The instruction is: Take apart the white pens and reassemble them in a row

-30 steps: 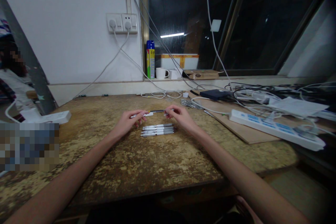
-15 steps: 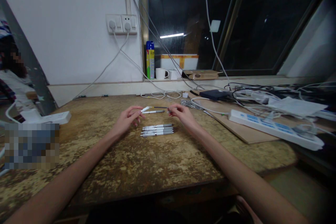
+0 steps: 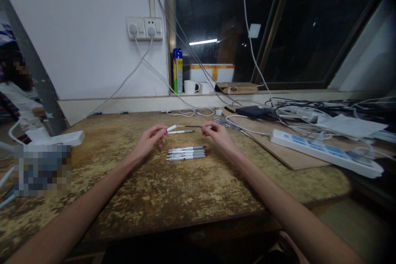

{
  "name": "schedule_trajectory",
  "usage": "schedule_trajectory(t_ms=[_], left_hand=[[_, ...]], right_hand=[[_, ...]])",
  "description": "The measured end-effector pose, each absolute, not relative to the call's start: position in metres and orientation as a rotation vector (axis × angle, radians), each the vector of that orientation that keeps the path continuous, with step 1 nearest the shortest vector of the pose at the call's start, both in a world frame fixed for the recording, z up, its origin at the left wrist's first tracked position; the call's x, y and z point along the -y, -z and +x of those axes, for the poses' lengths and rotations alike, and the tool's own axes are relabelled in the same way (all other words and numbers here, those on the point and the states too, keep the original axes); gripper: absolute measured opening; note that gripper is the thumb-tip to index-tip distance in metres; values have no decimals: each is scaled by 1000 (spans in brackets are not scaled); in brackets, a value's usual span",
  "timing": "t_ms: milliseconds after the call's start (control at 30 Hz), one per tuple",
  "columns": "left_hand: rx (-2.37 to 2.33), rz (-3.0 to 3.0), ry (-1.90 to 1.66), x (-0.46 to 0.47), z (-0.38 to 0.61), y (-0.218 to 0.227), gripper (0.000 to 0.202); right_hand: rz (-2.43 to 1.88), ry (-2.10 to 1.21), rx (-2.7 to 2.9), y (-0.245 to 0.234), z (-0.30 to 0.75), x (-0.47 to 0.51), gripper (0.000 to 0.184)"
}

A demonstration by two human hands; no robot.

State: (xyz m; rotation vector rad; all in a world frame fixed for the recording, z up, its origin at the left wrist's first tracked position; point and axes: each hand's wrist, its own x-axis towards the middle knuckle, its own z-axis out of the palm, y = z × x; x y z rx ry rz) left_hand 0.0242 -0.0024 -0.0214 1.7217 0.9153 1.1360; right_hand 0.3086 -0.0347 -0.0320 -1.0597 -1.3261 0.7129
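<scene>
My left hand [image 3: 152,137] pinches a white pen barrel [image 3: 171,128] above the tabletop. A thin dark refill [image 3: 192,126] sticks out of that barrel toward the right. At its far end, my right hand [image 3: 215,133] has its fingertips closed on a small grey pen part [image 3: 209,127], which the fingers partly cover. Whether the refill's tip sits inside this part, I cannot tell. Just below the refill lies a white and grey pen [image 3: 182,132]. Nearer to me, several similar pens [image 3: 186,153] lie side by side in a row between my forearms.
The worn wooden table [image 3: 173,194] carries a white power strip [image 3: 324,152] on a brown board [image 3: 281,148] at right, with tangled cables behind. Behind my right hand lies a clear plastic bag [image 3: 223,121]. Another power strip [image 3: 69,138] is at left, near a person [image 3: 18,90].
My right hand has shifted slightly right, and the grey part now shows more between its fingers. The left hand and the pens on the table stay nearly in place.
</scene>
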Motion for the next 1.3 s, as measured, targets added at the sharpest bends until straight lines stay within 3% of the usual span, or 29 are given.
schedule_trajectory(t_ms=[233, 433, 1000, 1300], left_hand=[[-944, 1895, -1059, 13, 28, 18, 44], [-943, 1960, -1006, 20, 34, 17, 40], [-958, 1903, -1059, 21, 36, 15, 39], [-993, 1883, -1069, 22, 34, 13, 44]], right_hand=[[-1065, -557, 1543, 34, 306, 38, 23], [-1020, -627, 1669, 34, 297, 44, 22], [-946, -837, 1513, 36, 297, 38, 32], [-923, -825, 1290, 29, 301, 40, 24]])
